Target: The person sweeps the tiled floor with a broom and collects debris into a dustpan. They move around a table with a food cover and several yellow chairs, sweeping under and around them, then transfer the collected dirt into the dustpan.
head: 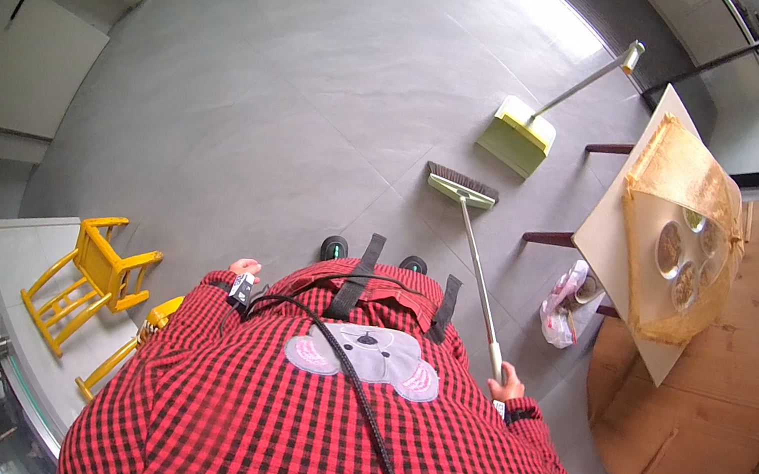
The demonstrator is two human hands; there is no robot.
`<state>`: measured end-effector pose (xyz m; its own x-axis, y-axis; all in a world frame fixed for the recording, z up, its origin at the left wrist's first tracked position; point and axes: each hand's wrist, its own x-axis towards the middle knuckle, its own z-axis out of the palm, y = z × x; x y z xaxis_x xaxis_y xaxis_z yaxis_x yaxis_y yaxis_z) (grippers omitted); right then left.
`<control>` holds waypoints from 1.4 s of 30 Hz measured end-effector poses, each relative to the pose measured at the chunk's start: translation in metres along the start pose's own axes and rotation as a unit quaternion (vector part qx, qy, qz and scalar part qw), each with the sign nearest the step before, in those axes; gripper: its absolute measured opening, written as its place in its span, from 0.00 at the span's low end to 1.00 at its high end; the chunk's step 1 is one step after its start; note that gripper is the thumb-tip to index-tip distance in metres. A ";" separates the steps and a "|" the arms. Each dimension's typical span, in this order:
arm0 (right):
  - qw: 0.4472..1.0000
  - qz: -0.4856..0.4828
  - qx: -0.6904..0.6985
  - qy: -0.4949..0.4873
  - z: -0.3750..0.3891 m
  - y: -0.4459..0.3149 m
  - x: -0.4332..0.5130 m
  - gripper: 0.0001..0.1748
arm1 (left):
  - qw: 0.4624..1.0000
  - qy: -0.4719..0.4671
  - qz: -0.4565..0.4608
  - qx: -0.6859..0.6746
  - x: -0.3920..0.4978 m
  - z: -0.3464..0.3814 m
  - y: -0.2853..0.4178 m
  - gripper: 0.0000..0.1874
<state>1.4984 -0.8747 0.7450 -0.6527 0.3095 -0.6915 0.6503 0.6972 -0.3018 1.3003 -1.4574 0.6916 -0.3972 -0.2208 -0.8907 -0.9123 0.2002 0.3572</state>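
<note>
My right hand (pixel 507 384) grips the light handle end of a broom (pixel 478 262). The broom's green head with dark bristles (pixel 463 185) rests on the grey tiled floor ahead of my feet. Beyond it stands a green and white long-handled dustpan (pixel 517 137), apart from the broom head, its handle leaning up to the right. My left hand (pixel 244 268) hangs at my left side with nothing visible in it, its fingers partly curled.
At the right, a table (pixel 603 223) holds dishes under a gold-edged mesh food cover (pixel 688 170). A plastic bag (pixel 560 307) lies beside its legs, near a large round wooden tabletop (pixel 693 445). Yellow chairs (pixel 97 260) stand at the left by white cabinets (pixel 21 67).
</note>
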 end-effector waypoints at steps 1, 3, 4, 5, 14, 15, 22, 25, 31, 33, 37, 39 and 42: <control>1.000 0.001 -0.004 -0.008 -0.011 0.001 0.011 0.32 | 1.000 -0.002 -0.002 0.012 0.000 0.010 0.004 0.23; 0.999 0.020 -0.025 -0.011 -0.039 0.004 0.029 0.31 | 0.999 -0.003 -0.047 0.028 -0.005 0.028 0.005 0.24; 0.999 0.011 -0.033 -0.010 -0.052 0.001 0.041 0.30 | 0.997 -0.020 -0.067 0.023 -0.005 0.032 0.005 0.24; 1.000 0.007 -0.028 -0.007 -0.060 -0.007 0.055 0.29 | 0.999 -0.019 -0.050 0.009 -0.004 0.036 0.003 0.24; 0.993 -0.014 -0.118 -0.021 -0.083 -0.139 0.253 0.24 | 0.989 -0.018 -0.134 -0.056 -0.018 0.021 -0.060 0.24; 0.992 -0.025 -0.124 -0.019 -0.084 -0.162 0.275 0.23 | 0.989 -0.014 -0.135 -0.061 -0.019 0.022 -0.064 0.23; 1.000 -0.019 -0.017 0.001 -0.070 -0.211 0.305 0.28 | 0.993 -0.003 -0.100 -0.064 0.007 0.008 -0.085 0.21; 0.996 -0.071 -0.034 0.049 -0.072 -0.150 0.236 0.25 | 0.996 0.014 -0.074 -0.053 -0.001 0.006 -0.091 0.20; 0.994 0.013 0.110 -0.003 -0.096 -0.079 0.097 0.24 | 0.999 0.045 -0.013 -0.008 -0.017 0.003 -0.031 0.20; 0.986 0.061 0.155 -0.017 -0.098 -0.077 0.068 0.24 | 0.999 0.028 -0.035 0.023 -0.020 -0.007 -0.012 0.23; 0.954 0.135 0.264 -0.039 -0.087 -0.084 0.037 0.23 | 0.996 0.015 -0.064 0.057 -0.015 -0.046 0.006 0.22; 0.944 0.160 0.288 -0.026 -0.070 -0.089 0.025 0.23 | 0.996 0.009 -0.036 0.080 -0.002 -0.072 0.008 0.20; 0.913 0.197 0.353 -0.053 -0.047 -0.093 0.012 0.24 | 0.989 -0.005 0.041 0.141 0.025 -0.102 0.018 0.16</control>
<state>1.4118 -0.9049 0.7958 -0.2975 0.3567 -0.8856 0.9394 -0.0560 -0.3381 1.2637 -1.5569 0.7042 -0.4666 -0.1840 -0.8651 -0.8127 0.4751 0.3372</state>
